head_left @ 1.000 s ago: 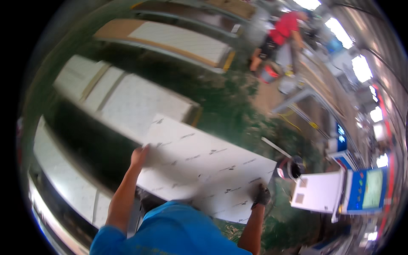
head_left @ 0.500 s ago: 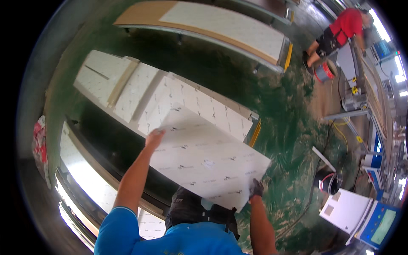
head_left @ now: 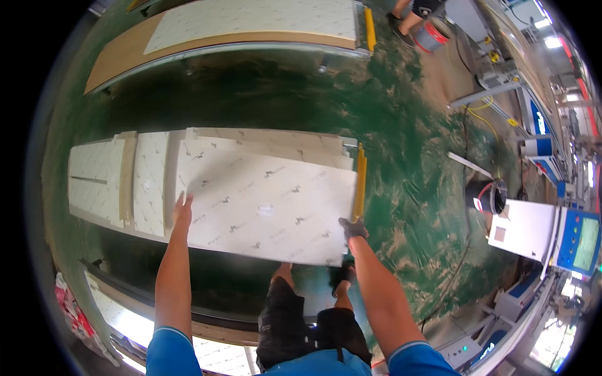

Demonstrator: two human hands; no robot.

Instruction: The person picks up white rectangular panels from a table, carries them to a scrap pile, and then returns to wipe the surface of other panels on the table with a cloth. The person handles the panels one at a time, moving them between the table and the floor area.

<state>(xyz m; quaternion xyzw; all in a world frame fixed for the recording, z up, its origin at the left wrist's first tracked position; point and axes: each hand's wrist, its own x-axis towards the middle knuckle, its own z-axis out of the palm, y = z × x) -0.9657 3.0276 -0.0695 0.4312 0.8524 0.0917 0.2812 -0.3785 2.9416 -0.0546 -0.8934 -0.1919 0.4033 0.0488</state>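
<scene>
White panel [head_left: 269, 207] between left hand [head_left: 183, 210] and right hand [head_left: 353, 228], over panel stack [head_left: 150, 182]

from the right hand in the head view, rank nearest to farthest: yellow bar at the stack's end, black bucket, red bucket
1. Yellow bar: just above the right hand, along the stack's right end.
2. Black bucket: off to the right on the green floor.
3. Red bucket: far up at the top edge, beside another person's legs.

panel [head_left: 269, 207] hides stack beneath | co-worker [head_left: 414, 15] cut off at top edge
</scene>
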